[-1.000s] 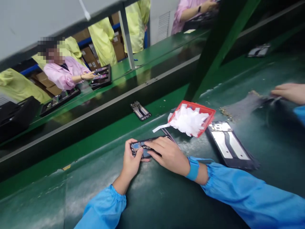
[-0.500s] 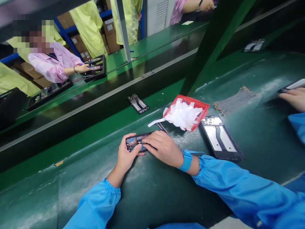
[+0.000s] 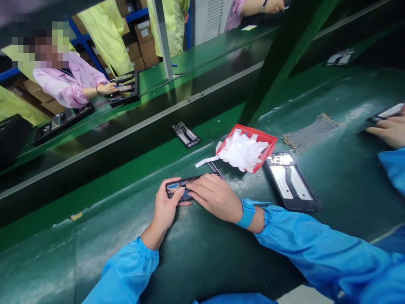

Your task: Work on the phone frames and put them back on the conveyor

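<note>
My left hand (image 3: 166, 207) is wrapped round the left end of an opened phone (image 3: 173, 186), its thumb lying over the exposed circuit parts. The phone is low over the green work surface and shows blue and metallic parts inside its black frame. My right hand (image 3: 217, 196) covers the phone's right part, with thumb and fingertips pinched together at its middle. Whatever those fingertips hold is hidden. Just beyond the right hand lies a thin pair of metal prongs, like tweezers (image 3: 215, 168), partly covered.
A red box (image 3: 268, 141) overflows with white paper strips (image 3: 242, 151). Right of it lie another opened phone (image 3: 292, 181) and a bundle of thin grey cables (image 3: 311, 131). A phone frame (image 3: 186, 135) sits on the belt behind. Co-worker's hand (image 3: 390, 130) at far right; green post (image 3: 281, 63) beyond.
Both hands stay at the phone, with only small finger shifts. The phone frame on the belt has drifted slightly right. The co-worker's hand at the right has moved a little left.
</note>
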The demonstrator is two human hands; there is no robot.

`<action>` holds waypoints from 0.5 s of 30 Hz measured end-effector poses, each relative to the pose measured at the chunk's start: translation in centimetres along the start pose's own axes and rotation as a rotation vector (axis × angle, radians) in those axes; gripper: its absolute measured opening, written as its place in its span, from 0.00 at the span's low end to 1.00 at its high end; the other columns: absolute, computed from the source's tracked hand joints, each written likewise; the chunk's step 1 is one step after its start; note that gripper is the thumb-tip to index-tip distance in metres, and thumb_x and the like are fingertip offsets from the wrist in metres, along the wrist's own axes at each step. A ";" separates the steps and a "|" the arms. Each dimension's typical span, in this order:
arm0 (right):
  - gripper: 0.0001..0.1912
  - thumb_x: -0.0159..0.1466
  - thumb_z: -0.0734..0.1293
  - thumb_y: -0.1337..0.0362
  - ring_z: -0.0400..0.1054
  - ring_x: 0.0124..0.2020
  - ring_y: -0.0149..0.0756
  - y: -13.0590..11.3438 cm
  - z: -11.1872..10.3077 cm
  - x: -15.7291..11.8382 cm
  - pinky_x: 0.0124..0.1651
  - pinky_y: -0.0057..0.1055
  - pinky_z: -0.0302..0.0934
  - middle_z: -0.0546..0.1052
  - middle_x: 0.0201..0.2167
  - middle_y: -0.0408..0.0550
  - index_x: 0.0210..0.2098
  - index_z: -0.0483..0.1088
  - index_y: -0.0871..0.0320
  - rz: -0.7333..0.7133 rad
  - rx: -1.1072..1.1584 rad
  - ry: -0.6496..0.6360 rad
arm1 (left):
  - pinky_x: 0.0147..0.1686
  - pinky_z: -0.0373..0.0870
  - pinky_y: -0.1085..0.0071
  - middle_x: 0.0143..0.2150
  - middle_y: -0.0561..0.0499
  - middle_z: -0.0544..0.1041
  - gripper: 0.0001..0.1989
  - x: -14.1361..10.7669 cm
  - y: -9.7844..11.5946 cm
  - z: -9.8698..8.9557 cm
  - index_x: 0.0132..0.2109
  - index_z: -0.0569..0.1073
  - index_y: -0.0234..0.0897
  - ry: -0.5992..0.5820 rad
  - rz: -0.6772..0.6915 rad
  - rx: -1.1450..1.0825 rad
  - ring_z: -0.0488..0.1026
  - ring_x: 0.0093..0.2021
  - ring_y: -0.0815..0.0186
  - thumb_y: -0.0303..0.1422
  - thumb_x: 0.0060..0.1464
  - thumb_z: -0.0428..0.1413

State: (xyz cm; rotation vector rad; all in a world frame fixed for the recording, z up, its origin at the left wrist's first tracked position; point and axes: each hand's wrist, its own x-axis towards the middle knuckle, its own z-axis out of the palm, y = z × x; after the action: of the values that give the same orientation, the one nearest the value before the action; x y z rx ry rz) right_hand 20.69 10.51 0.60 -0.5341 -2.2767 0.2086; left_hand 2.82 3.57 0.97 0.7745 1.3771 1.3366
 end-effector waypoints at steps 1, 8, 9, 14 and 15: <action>0.10 0.74 0.64 0.67 0.72 0.40 0.43 -0.1 -0.1 0.1 0.42 0.41 0.66 0.82 0.41 0.53 0.51 0.76 0.59 0.004 -0.015 -0.001 | 0.29 0.85 0.64 0.43 0.48 0.81 0.28 0.0 0.1 0.0 0.54 0.72 0.39 0.002 -0.005 -0.002 0.81 0.36 0.63 0.44 0.50 0.69; 0.08 0.74 0.64 0.68 0.70 0.39 0.42 -0.1 -0.3 0.3 0.41 0.40 0.63 0.80 0.38 0.51 0.48 0.76 0.60 0.024 -0.044 0.004 | 0.29 0.85 0.66 0.43 0.49 0.80 0.29 -0.1 0.2 0.2 0.54 0.71 0.39 0.013 0.014 0.013 0.81 0.36 0.64 0.43 0.49 0.70; 0.08 0.73 0.64 0.68 0.70 0.39 0.42 0.0 -0.3 0.3 0.41 0.40 0.63 0.80 0.38 0.51 0.48 0.76 0.60 0.032 -0.034 0.001 | 0.30 0.86 0.65 0.44 0.49 0.80 0.29 -0.1 0.2 0.2 0.54 0.71 0.39 0.008 0.019 0.014 0.81 0.37 0.64 0.43 0.49 0.70; 0.10 0.73 0.65 0.67 0.71 0.40 0.43 -0.3 0.2 0.0 0.42 0.41 0.65 0.80 0.40 0.52 0.51 0.75 0.59 0.031 0.028 -0.009 | 0.26 0.85 0.66 0.42 0.48 0.79 0.26 -0.2 0.7 -0.4 0.52 0.72 0.37 0.045 0.045 0.074 0.80 0.35 0.63 0.47 0.53 0.67; 0.10 0.72 0.66 0.67 0.71 0.41 0.43 -0.3 0.4 0.0 0.43 0.41 0.66 0.80 0.41 0.53 0.51 0.75 0.59 0.032 0.056 0.000 | 0.24 0.85 0.66 0.41 0.49 0.78 0.26 -0.2 0.9 -0.8 0.52 0.72 0.37 0.069 0.050 0.089 0.80 0.34 0.64 0.48 0.53 0.67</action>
State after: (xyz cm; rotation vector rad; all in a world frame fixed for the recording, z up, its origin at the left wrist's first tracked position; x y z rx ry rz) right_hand 20.35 10.25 0.43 -0.5414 -2.2568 0.2878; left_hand 1.98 3.26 1.74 0.8342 1.4887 1.3589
